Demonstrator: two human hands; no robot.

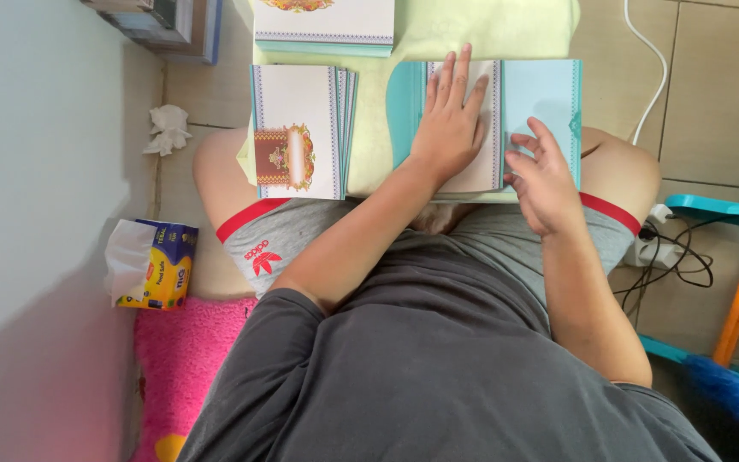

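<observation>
Folded card (506, 120), teal outside and white within, lay opened across the lap on a pale green sheet (472, 30). Pressed flat on its white inner panel by the left hand (448, 128), fingers straight, together and pointing away from the body, palm down, gripping nothing. Touched at the fold and the teal right flap by the right hand (542, 180), fingers loosely curled and half open, fingertips on the paper; whether anything was pinched between them could not be told. Just left of the card, near the left forearm, sat a stack of cards (301, 133), white with patterned borders and a red and gold ornament. Beyond it, further from the body, another white card (324, 21). On the tiled floor at left, a tissue pack (154, 263) and a crumpled tissue (167, 128); at right, a white cable (652, 68).
</observation>
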